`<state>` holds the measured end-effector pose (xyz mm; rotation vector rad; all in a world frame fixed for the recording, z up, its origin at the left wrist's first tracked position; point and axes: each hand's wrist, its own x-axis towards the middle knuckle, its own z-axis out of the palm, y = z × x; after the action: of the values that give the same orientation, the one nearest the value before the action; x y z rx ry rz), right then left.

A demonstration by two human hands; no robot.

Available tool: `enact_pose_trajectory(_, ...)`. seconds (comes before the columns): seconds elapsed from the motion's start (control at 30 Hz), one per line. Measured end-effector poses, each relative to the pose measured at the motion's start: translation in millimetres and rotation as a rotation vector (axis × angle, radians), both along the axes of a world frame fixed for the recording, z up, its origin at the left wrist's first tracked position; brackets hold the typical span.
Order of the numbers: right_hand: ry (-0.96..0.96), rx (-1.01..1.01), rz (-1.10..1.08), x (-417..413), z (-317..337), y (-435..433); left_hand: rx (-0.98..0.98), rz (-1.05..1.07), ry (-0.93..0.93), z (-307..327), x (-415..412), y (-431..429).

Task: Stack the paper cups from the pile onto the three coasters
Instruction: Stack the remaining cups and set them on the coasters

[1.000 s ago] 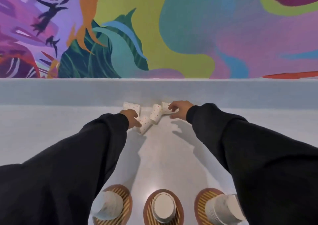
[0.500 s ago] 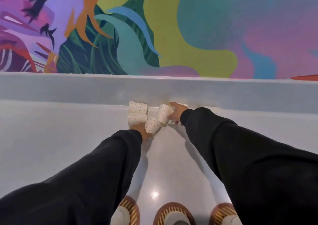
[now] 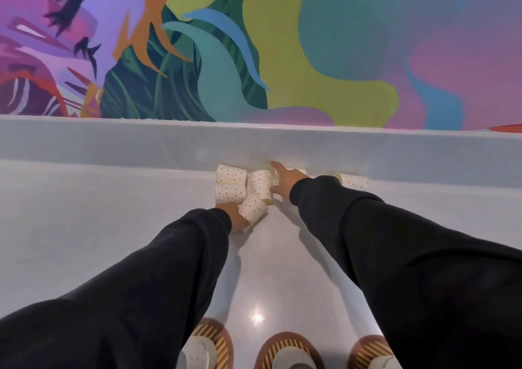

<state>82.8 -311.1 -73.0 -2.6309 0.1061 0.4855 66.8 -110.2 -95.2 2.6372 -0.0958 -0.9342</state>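
Several white paper cups with orange dots lie on their sides at the back of the table, against the raised ledge. My left hand [image 3: 235, 218] grips the nearest cup [image 3: 252, 209] at its lower end. My right hand [image 3: 285, 178] reaches into the pile with its forefinger stretched out, between an upright-looking cup [image 3: 261, 183] and a cup [image 3: 296, 171] mostly hidden behind it. Two more cups [image 3: 230, 183] lie at the left, and another cup [image 3: 353, 181] lies alone at the right. Along the bottom edge, the left coaster [image 3: 223, 337], middle coaster [image 3: 288, 340] and right coaster [image 3: 370, 346] each carry a cup stack.
The pale grey table [image 3: 113, 227] ends at a raised ledge [image 3: 141, 142] below a brightly painted wall. My two black sleeves cross much of the table between the pile and the coasters.
The view has tilted up, so the coasters have slid to the bottom edge. My right hand has pushed deeper into the pile toward the ledge with its forefinger out. My left hand stays at the nearest cup.
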Motion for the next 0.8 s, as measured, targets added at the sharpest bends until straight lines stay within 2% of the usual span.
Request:
enact_pose_trajectory(0.1,0.03,0.014,0.006,10.9,2.2,7.9,0.031,-0.042,0.0,7.8,-3.3,2.4)
enact_pose_trajectory(0.27,0.003,-0.077,-0.023,14.5,3.0,11.8,0.067,-0.086,0.014,13.0,-1.3,13.7)
enact_pose_trajectory(0.37,-0.024,0.07,-0.133,13.9,1.3,9.7,0.033,-0.045,0.056,15.4,0.7,22.7)
enact_pose_trajectory(0.5,0.002,0.334,-0.285,1.8,9.6,-1.1,-0.113,0.057,0.091,13.3,4.6,30.2)
enact_pose_trajectory(0.8,0.11,0.598,-0.36,-33.0,13.8,-23.0,-0.382,0.1,0.065,17.3,3.5,15.2)
